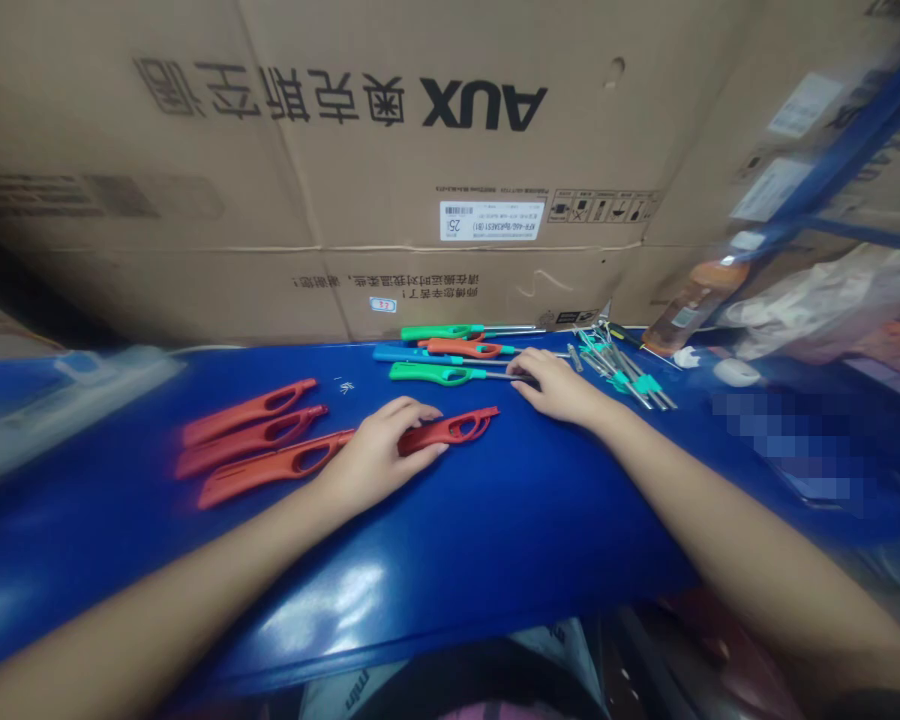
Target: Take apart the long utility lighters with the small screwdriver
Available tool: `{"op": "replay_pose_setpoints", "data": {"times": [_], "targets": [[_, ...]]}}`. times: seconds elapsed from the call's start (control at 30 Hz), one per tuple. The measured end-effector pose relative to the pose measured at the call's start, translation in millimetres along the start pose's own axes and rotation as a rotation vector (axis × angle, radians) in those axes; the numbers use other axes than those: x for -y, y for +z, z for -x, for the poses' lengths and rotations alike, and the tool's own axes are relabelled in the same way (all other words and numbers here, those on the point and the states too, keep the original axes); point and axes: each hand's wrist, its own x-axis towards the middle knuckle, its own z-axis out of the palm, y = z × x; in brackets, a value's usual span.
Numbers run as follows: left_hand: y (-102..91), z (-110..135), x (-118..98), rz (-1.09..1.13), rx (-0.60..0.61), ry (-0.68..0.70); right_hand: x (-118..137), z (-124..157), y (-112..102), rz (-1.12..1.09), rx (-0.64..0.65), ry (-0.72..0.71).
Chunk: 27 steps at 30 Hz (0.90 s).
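Note:
My left hand (375,450) is closed round a red lighter handle (461,430) that has no metal tube on it and lies low over the table. Curled fingers of my right hand (559,388) are at the end of the metal tube of a green lighter (435,374); the fingertips partly hide that tube. Behind it lie a blue lighter (405,354), an orange lighter (461,347) and another green lighter (439,332), tubes pointing right. Left of my left hand rest more red handles without tubes, the nearest red handle (259,473) partly behind my wrist.
Several metal tubes with teal ends (630,370) lie in a pile beyond my right wrist. A few tiny pale pieces (346,387) sit on the blue table (450,560). A large cardboard box (307,200) stands along the back. An orange drink bottle (696,305) leans at right.

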Motion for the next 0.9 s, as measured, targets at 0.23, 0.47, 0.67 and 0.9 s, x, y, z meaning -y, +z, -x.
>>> {"op": "replay_pose_setpoints", "data": {"times": [0.23, 0.47, 0.67, 0.9], "targets": [[-2.5, 1, 5, -0.085, 0.046, 0.06, -18, 10, -29, 0.001, 0.191, -0.028], [-0.3, 0, 2, -0.066, -0.005, 0.071, -2, 14, -33, -0.039, 0.181, -0.061], [7.9, -1, 2, -0.041, 0.031, 0.074, 25, 8, -10, -0.029, 0.114, -0.165], [9.0, -3, 10, -0.001, -0.003, 0.004, 28, 5, 2, -0.069, 0.094, -0.184]]}}
